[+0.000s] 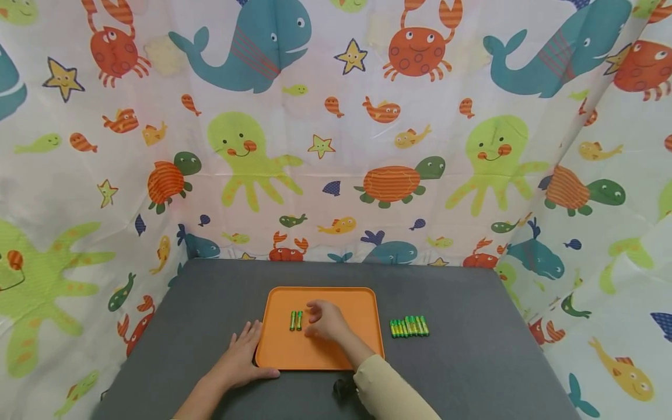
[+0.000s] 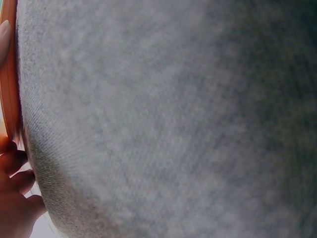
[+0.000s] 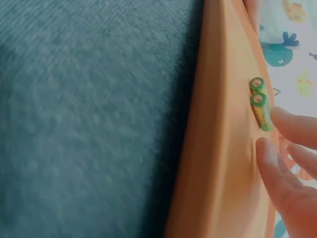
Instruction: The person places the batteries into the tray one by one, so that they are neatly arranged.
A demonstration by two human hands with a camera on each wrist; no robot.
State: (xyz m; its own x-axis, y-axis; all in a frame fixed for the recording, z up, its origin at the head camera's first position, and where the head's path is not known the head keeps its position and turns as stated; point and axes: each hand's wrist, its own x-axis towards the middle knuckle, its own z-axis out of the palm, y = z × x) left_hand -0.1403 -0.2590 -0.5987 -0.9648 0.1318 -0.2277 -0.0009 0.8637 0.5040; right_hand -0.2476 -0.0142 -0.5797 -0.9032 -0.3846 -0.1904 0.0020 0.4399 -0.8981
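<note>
Two green-and-yellow batteries [image 1: 296,321] lie side by side on an orange tray [image 1: 357,315]; their ends show in the right wrist view as a pair of batteries [image 3: 258,100]. Just right of this pair hovers my right hand [image 1: 328,322], thumb and fingers apart with nothing between them. My left hand [image 1: 242,356] rests at the tray's left front corner, fingers spread along the left edge and thumb by the front rim. The left wrist view catches only part of the left hand [image 2: 15,198] beside the tray's rim [image 2: 9,89].
On the grey table [image 1: 451,373], right of the tray, several more batteries [image 1: 409,326] lie in a tight row. A curtain [image 1: 336,140] printed with sea animals stands behind and along the sides. A small dark object [image 1: 343,389] is by the right sleeve [image 1: 391,388].
</note>
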